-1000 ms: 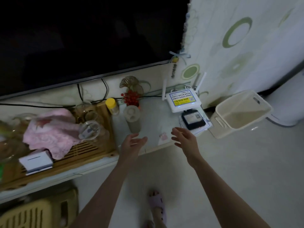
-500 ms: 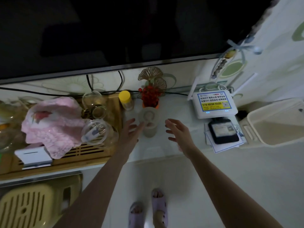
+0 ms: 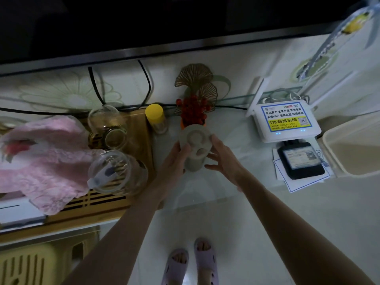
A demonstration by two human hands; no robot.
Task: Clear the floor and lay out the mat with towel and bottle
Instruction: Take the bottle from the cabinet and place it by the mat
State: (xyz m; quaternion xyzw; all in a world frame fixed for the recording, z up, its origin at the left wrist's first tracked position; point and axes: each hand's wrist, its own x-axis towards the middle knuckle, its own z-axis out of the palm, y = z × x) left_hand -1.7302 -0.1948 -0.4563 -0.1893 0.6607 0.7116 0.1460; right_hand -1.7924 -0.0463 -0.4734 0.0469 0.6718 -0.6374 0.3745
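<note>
Dim light lies over a glass-topped TV stand [image 3: 232, 128], which runs across the middle of the frame beneath a dark television [image 3: 164, 21]. At the centre of the frame a beige-lidded bottle [image 3: 195, 140] is seen standing upright on the glass, just below a red berry ornament [image 3: 193, 112]. The bottle is gripped on its left side by the left hand [image 3: 173, 161], with the thumb laid against the lid's edge. The right hand [image 3: 225, 161] is held spread, its fingertips [image 3: 213, 139] only touching the lid's right rim.

A pink towel [image 3: 41, 157] is seen bunched on a wooden tea tray [image 3: 139, 130] at the left of the frame, beside a glass jar [image 3: 118, 171]. No mat is in view.

The step in hand is judged to be the fetching of the bottle. For the next move, a firmer two-sided hold and a straight lift are called for, so that the berries and the yellow-capped jar [image 3: 154, 112] above and to the left are not knocked.
</note>
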